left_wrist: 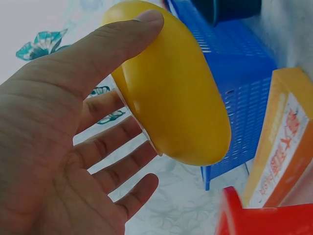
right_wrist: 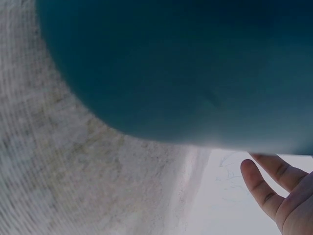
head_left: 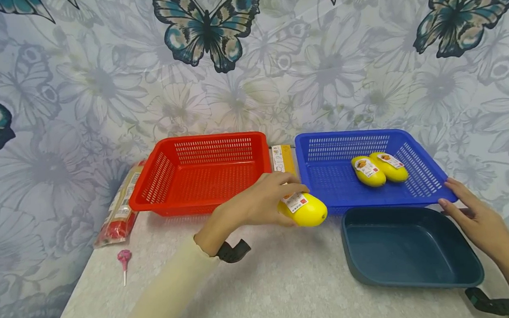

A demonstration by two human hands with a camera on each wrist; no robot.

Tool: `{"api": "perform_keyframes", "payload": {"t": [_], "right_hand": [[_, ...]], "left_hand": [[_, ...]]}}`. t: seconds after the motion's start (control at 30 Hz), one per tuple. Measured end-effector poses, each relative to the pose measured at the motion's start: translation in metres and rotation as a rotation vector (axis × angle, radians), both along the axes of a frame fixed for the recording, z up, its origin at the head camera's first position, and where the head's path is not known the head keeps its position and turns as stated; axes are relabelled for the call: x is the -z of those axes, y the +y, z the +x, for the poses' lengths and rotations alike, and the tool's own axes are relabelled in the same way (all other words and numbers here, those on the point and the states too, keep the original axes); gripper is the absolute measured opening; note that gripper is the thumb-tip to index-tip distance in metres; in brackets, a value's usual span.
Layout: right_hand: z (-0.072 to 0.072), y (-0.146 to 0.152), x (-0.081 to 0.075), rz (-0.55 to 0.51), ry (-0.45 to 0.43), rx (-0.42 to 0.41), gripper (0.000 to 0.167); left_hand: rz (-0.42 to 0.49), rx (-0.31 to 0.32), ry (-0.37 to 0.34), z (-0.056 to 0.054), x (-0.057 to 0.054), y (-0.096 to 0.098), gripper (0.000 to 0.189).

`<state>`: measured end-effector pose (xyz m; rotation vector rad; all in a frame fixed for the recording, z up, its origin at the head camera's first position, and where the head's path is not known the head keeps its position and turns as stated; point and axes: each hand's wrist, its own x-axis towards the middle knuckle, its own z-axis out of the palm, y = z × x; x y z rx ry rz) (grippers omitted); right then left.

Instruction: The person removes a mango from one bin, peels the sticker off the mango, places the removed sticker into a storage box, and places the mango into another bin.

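Observation:
My left hand [head_left: 270, 197] grips a yellow mango [head_left: 309, 212] with a white label, in front of the gap between the two baskets. In the left wrist view, the thumb lies across the mango [left_wrist: 171, 93] and the fingers reach behind it, against the label. Two more labelled mangoes [head_left: 379, 169] lie side by side in the blue basket [head_left: 333, 199]. My right hand [head_left: 483, 223] holds that basket's front right corner between thumb and fingers. The right wrist view shows two of its fingers [right_wrist: 261, 188] below a dark teal tub [right_wrist: 171, 88], the others hidden.
A red basket [head_left: 198, 209] stands left of the blue one, with a yellow and white box [head_left: 282, 158] between them. The teal tub sits before the blue basket. A red-ended packet [head_left: 119, 215] and a pink lollipop [head_left: 125, 257] lie at left. The patterned wall backs the table.

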<state>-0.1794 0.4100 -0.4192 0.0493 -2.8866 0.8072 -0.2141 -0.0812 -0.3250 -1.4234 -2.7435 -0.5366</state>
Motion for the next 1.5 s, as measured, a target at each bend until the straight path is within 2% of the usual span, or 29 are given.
{"api": "perform_keyframes", "payload": {"t": [0.27, 0.53, 0.73, 0.97, 1.33, 1.5], "right_hand": [[0.001, 0.001, 0.002, -0.013, -0.002, 0.000, 0.070], [0.000, -0.001, 0.001, -0.016, -0.011, 0.001, 0.071], [0.001, -0.002, 0.000, -0.012, -0.018, 0.013, 0.071], [0.002, -0.003, 0.001, -0.029, -0.018, 0.015, 0.073], [0.001, 0.000, 0.003, -0.082, 0.003, 0.013, 0.071], [0.001, -0.001, 0.005, -0.101, 0.007, 0.013, 0.070]], "left_hand": [[0.034, -0.001, 0.011, 0.022, 0.013, -0.010, 0.064], [0.013, -0.020, -0.039, 0.041, 0.027, -0.022, 0.064], [0.015, -0.034, -0.063, 0.046, 0.038, -0.029, 0.069], [-0.047, -0.064, -0.101, 0.051, 0.050, -0.037, 0.070], [-0.087, -0.056, -0.133, 0.059, 0.071, -0.048, 0.067], [-0.075, -0.052, -0.147, 0.063, 0.076, -0.053, 0.095]]}}
